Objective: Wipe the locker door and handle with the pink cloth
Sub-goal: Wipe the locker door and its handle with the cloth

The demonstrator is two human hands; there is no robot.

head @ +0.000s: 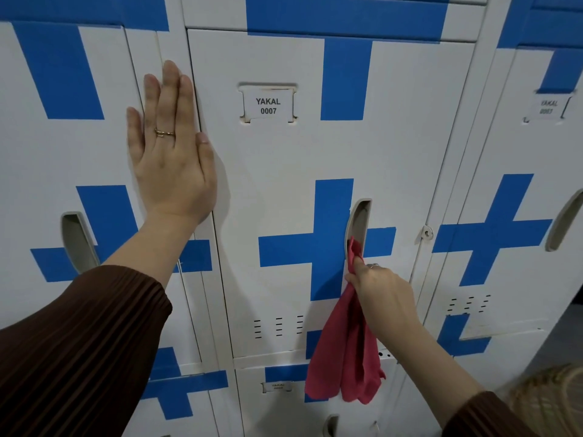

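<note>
The white locker door (284, 184) with blue tape crosses and a label reading YAKAL 0007 fills the middle of the head view. Its recessed handle (358, 222) sits at the door's right side. My right hand (381, 291) grips the pink cloth (344, 357) and pushes a bunched corner of it into the lower part of the handle recess; the rest of the cloth hangs down below my fist. My left hand (172, 146) lies flat, fingers straight, against the frame at the door's upper left edge.
Neighbouring lockers stand to the left (63, 152) and right (520, 184), each with its own handle recess. A lower locker (277, 402) sits beneath. A padlock hasp (426, 232) sticks out at the door's right edge. A woven basket-like object (549, 402) is at bottom right.
</note>
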